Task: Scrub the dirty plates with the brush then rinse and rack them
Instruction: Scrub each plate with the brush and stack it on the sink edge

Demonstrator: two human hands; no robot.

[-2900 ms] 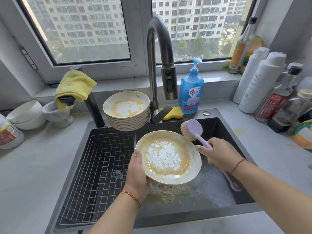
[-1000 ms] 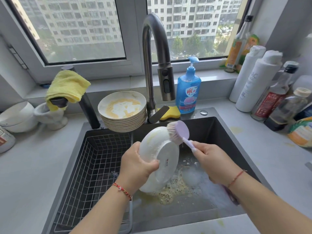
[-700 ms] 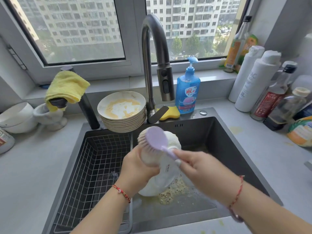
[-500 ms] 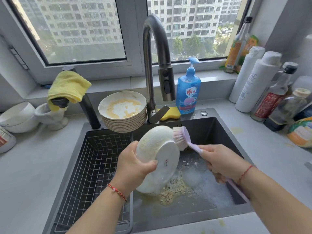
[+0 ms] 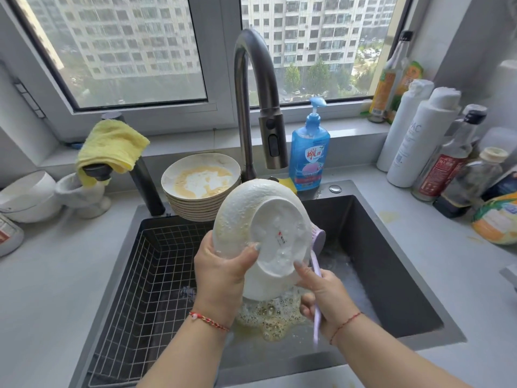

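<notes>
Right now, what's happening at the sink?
A person is washing dishes. The left hand holds a soapy plate bottom-up over the sink, while the right hand grips a purple brush at the plate's far edge. A stack of dirty plates waits behind; the wire rack holds no plates.

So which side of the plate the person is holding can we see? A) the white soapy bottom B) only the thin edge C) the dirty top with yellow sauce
A: the plate held in the left hand shows its white foamy underside, foot ring and small sticker toward the camera.
</notes>
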